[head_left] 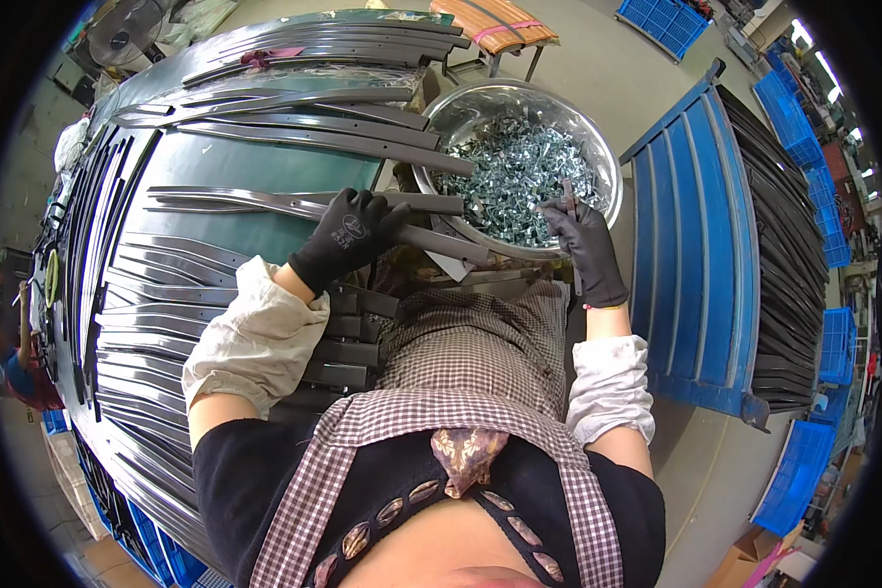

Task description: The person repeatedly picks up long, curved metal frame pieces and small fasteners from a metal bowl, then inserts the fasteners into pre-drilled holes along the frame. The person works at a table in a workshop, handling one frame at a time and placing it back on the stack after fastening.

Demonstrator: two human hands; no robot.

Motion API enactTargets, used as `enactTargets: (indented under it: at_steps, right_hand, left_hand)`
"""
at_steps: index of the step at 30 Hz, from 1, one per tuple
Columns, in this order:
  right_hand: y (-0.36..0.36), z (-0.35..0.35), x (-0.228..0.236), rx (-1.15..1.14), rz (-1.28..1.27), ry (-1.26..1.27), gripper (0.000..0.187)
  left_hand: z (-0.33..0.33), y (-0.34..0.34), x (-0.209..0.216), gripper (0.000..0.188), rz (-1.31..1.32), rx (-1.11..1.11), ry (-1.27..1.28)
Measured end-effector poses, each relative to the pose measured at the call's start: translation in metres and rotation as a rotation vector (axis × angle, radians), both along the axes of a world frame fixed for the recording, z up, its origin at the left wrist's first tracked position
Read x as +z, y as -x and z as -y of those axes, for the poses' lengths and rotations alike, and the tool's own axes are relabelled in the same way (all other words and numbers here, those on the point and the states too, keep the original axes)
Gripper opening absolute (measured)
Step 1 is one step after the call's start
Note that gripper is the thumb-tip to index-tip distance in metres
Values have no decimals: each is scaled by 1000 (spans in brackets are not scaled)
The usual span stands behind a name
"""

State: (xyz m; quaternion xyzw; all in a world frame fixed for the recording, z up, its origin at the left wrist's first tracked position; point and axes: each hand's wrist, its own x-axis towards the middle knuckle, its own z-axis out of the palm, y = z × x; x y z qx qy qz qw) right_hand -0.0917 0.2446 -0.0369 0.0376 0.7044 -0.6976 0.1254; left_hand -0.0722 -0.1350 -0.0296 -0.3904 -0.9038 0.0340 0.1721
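My left hand, in a black glove, is closed round a dark metal bar whose end points right toward the basin. Another dark bar lies just beyond it, its end close to my fingers. My right hand, also gloved in black, is closed on a thin, flat, upright strip that runs past the palm; its exact kind I cannot make out. That hand is at the near right rim of a round metal basin. Small shiny metal clips fill much of the basin.
Many dark bars lie in rows on the green-topped table at left. A blue metal rack stacked with black bars stands at right. Beyond the basin is a stool. Blue crates line the far right.
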Motion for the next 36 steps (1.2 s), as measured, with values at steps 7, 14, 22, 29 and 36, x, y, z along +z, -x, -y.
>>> enactTargets:
  at_steps: [7, 14, 22, 29, 36]
  right_hand:
    - [-13, 8, 7, -18, -69, -83, 14]
    - [-4, 12, 1, 15, -95, -47, 19]
    - [-17, 19, 12, 40, -56, -20, 19]
    - [-32, 22, 9, 42, -151, 90, 18]
    - [-53, 12, -2, 130, -327, -181, 19]
  left_hand:
    - [14, 34, 5, 55, 6, 230, -44]
    - [22, 57, -10, 55, -128, 225, -228]
    - [21, 43, -11, 36, 138, 136, -240]
    - [24, 34, -6, 33, 455, 157, -314]
    - [11, 12, -3, 35, 220, -140, -187]
